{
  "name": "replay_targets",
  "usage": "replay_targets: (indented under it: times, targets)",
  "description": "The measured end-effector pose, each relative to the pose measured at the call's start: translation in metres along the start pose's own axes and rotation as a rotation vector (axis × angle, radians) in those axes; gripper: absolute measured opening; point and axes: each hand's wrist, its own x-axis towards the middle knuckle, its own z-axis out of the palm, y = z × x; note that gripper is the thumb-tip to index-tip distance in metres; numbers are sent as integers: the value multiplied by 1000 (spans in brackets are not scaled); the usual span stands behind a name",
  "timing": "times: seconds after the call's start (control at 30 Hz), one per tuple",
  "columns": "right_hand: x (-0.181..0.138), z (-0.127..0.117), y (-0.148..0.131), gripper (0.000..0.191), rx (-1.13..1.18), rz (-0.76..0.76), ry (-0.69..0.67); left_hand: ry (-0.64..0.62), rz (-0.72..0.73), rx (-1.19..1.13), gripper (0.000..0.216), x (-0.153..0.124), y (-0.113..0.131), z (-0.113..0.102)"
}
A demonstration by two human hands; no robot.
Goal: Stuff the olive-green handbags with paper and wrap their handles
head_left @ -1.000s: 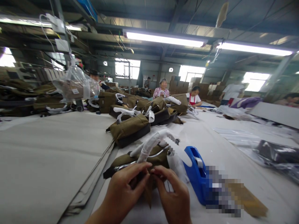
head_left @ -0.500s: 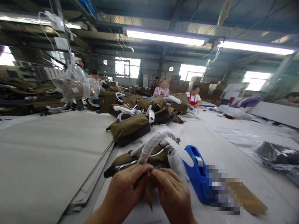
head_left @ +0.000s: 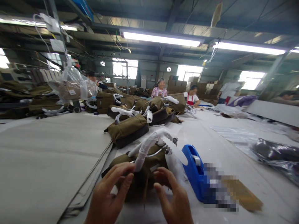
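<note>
An olive bag (head_left: pixel 157 159) lies on the white-covered table in front of me, its arched handle (head_left: pixel 143 151) wrapped in white material. My left hand (head_left: pixel 111 189) is at the bag's near left side, thumb and fingers parted, fingertips close to the handle's base; I cannot tell if they touch it. My right hand (head_left: pixel 171 194) is at the near right side with curled fingers apart and nothing between them. Between both hands a thin brown tag (head_left: pixel 145 189) hangs nearly edge-on at the bag's front. A blue tape dispenser (head_left: pixel 198 183) stands right of the bag.
Several more olive bags (head_left: pixel 128 127) with wrapped handles are piled beyond. Stacked pale sheets (head_left: pixel 58 155) cover the left side. A brown piece (head_left: pixel 247 194) lies beside the dispenser; a plastic-wrapped dark item (head_left: pixel 275 155) is farther right. Other people are at the back.
My hands were together, pinching at the top of the brown tag; now they have parted and the fingers are open. The tag hangs free between them. The view has shifted slightly.
</note>
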Motion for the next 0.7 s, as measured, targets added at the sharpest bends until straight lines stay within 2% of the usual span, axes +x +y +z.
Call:
replay_targets:
  times: [0.13,0.23,0.3,0.4,0.47,0.53,0.6,0.67,0.7]
  targets:
    - [-13,5,-2,40,-54,-63,-63,0,-18,93,20,-19,-5,-12]
    - [-16,19,-9,46,-66,-58,-71,111,81,269,21,-20,-11,-12]
    - [-16,27,-15,48,-61,-72,-106,110,152,355,27,-16,-16,-9]
    - [-17,27,-18,26,-11,-219,-184,-2,227,433,35,-9,-27,-5]
    - [-17,14,-12,13,5,-305,-146,26,219,435,41,-9,-34,-5]
    - [-17,-7,0,8,-60,-288,5,142,129,398,51,-13,-42,-6]
    - [-14,-27,19,15,-187,-166,172,200,-66,306,67,-21,-52,-5]
    - [-7,-37,41,32,-297,-6,249,141,-291,122,85,-29,-63,2]
    - [-1,-37,52,45,-325,65,242,92,-382,2,93,-32,-69,7]
